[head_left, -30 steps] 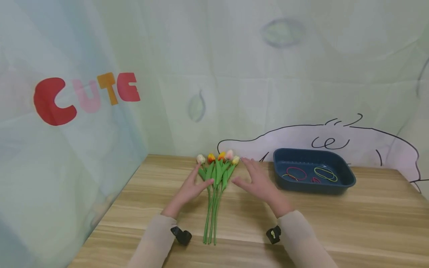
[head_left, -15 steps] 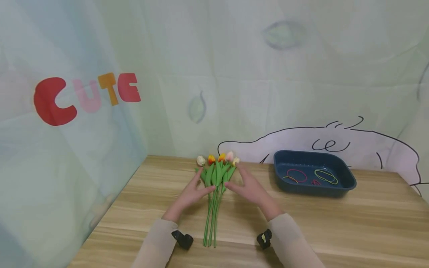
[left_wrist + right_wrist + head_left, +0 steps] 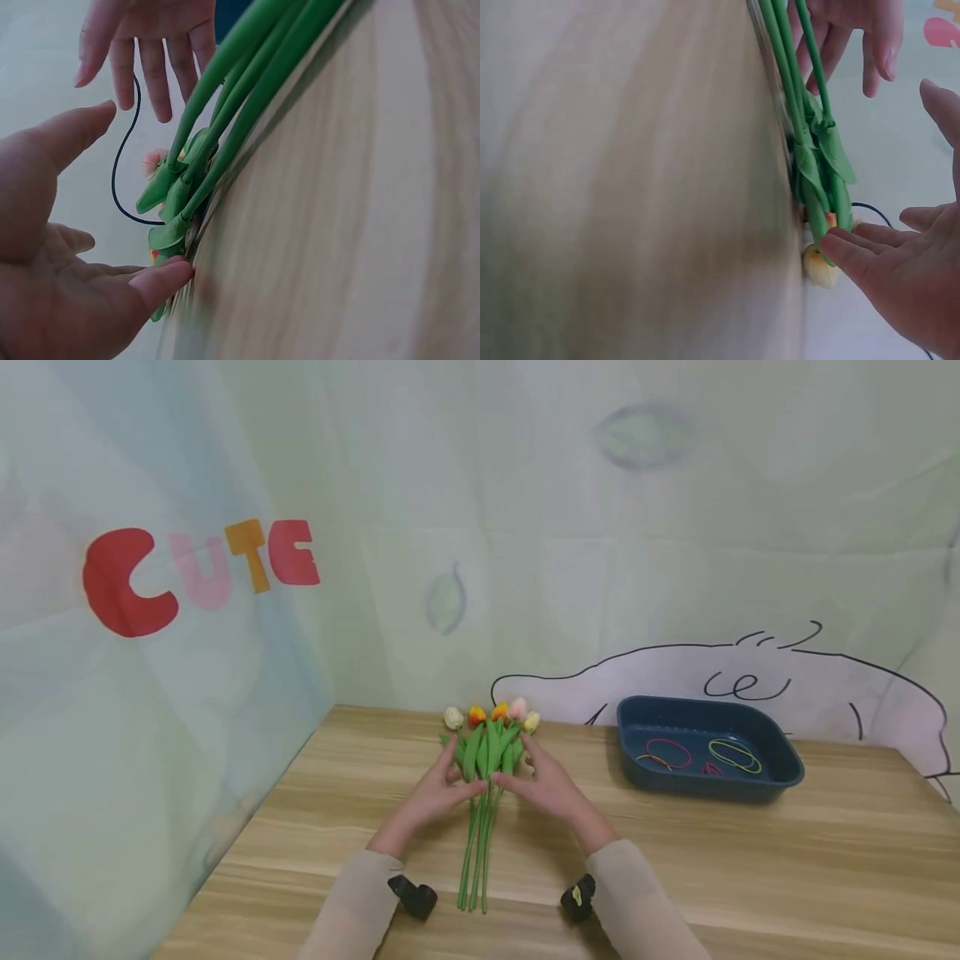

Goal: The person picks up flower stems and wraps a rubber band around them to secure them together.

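Note:
Several artificial tulips [image 3: 491, 752] with white, orange, pink and yellow heads lie bunched on the wooden table, stems toward me. My left hand [image 3: 433, 797] is at the left side of the leaves, fingers extended and thumb apart from them. On the opposite side, my right hand [image 3: 551, 789] is held the same way, and both thumbs come close together over the upper stems. In the left wrist view, fingertips of the left hand [image 3: 82, 300] reach the table beside the leaves. Fingertips of the right hand [image 3: 915, 262] appear to touch the leaves near a yellow head [image 3: 821, 266].
A dark blue plastic basin [image 3: 705, 786] stands at the back right of the table [image 3: 750, 877]. Inside lie red bands [image 3: 667, 753] and yellow bands [image 3: 735, 756]. A printed cloth backdrop [image 3: 540, 568] rises behind and to the left of the table.
The right hand has moved left to the tulips, narrowing the gap between the hands. My left hand has shifted only slightly toward the bunch. The leaves sit a little closer together.

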`<state>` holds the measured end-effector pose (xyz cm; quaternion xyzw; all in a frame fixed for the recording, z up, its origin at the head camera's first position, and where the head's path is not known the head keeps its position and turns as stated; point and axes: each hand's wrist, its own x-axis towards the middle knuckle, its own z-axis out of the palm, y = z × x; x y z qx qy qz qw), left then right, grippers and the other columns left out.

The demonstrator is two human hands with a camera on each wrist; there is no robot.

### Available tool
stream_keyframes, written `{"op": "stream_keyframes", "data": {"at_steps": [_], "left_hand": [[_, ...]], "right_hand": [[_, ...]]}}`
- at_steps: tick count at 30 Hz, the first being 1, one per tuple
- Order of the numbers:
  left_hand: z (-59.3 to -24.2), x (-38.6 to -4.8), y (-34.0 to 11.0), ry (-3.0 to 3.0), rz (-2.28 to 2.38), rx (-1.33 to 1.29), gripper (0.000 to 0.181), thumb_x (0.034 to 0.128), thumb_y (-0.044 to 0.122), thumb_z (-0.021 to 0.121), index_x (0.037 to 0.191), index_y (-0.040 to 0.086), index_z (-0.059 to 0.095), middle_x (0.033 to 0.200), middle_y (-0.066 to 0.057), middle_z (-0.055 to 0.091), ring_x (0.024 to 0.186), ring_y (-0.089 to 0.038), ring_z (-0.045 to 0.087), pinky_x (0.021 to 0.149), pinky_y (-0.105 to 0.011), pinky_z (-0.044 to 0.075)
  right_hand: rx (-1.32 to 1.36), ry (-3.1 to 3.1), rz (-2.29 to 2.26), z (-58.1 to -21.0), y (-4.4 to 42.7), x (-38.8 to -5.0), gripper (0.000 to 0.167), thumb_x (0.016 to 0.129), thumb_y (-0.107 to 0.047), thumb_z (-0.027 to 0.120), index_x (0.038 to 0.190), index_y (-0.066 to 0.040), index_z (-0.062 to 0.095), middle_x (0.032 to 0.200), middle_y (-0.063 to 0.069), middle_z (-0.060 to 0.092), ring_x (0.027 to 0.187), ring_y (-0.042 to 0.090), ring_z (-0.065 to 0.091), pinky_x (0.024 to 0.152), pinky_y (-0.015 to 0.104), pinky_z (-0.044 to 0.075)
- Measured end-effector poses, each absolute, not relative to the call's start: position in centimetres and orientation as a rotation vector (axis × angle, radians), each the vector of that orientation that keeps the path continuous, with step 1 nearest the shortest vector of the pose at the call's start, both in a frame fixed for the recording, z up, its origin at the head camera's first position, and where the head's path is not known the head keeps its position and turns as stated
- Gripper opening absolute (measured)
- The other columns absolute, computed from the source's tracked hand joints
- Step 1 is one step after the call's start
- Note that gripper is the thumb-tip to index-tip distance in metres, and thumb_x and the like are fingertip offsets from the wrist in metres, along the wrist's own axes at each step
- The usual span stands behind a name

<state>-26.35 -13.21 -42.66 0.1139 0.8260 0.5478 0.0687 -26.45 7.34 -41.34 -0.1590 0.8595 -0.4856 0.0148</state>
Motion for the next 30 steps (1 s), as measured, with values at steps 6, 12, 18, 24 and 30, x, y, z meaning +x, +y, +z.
{"op": "stream_keyframes", "data": {"at_steps": [6, 12, 18, 24, 30], "left_hand": [[-42.7, -26.3, -13.1, 2.474, 1.65, 0.382, 0.097, 0.0876, 0.028, 0.072, 0.155, 0.013, 0.004, 0.156, -0.025, 0.017, 0.13, -0.046, 0.042, 0.102, -0.062, 0.042], [-42.8, -26.3, -13.1, 2.452, 1.66, 0.377, 0.101, 0.0856, 0.03, 0.074, 0.155, 0.013, 0.003, 0.157, -0.022, 0.017, 0.132, -0.045, 0.04, 0.102, -0.059, 0.043], [-43.0, -26.2, -13.2, 2.44, 1.651, 0.344, 0.104, 0.0821, 0.029, 0.078, 0.156, 0.016, 0.006, 0.155, -0.021, 0.024, 0.131, -0.044, 0.042, 0.099, -0.058, 0.047], [-43.1, -26.2, -13.2, 2.442, 1.633, 0.313, 0.102, 0.0812, 0.029, 0.079, 0.156, 0.016, 0.01, 0.152, -0.023, 0.031, 0.129, -0.042, 0.046, 0.098, -0.058, 0.048], [-43.0, -26.0, -13.2, 2.428, 1.633, 0.286, 0.096, 0.0802, 0.025, 0.08, 0.155, 0.018, 0.019, 0.144, -0.02, 0.043, 0.124, -0.038, 0.051, 0.097, -0.054, 0.05]], "right_hand": [[-0.441, 2.578, -1.571, -42.1, 7.3, -26.6, 0.085, 0.086, -0.033, 0.073, 0.152, -0.011, 0.024, 0.153, 0.02, 0.032, 0.13, 0.045, 0.042, 0.104, 0.062, 0.041], [-0.408, 2.535, -1.567, -42.4, 7.2, -26.7, 0.093, 0.081, -0.038, 0.077, 0.152, -0.012, 0.024, 0.152, 0.019, 0.033, 0.134, 0.044, 0.038, 0.108, 0.064, 0.034], [-0.404, 2.496, -1.567, -42.7, 6.9, -26.7, 0.099, 0.076, -0.037, 0.081, 0.152, -0.01, 0.024, 0.149, 0.022, 0.037, 0.133, 0.043, 0.039, 0.108, 0.063, 0.034], [-0.379, 2.479, -1.561, -43.0, 6.7, -26.7, 0.096, 0.077, -0.029, 0.081, 0.152, -0.007, 0.025, 0.132, 0.023, 0.054, 0.11, 0.033, 0.058, 0.09, 0.047, 0.055], [-0.387, 2.447, -1.571, -43.2, 6.5, -26.6, 0.091, 0.078, -0.024, 0.081, 0.149, 0.0, 0.028, 0.126, 0.021, 0.057, 0.104, 0.029, 0.061, 0.083, 0.04, 0.058]]}}
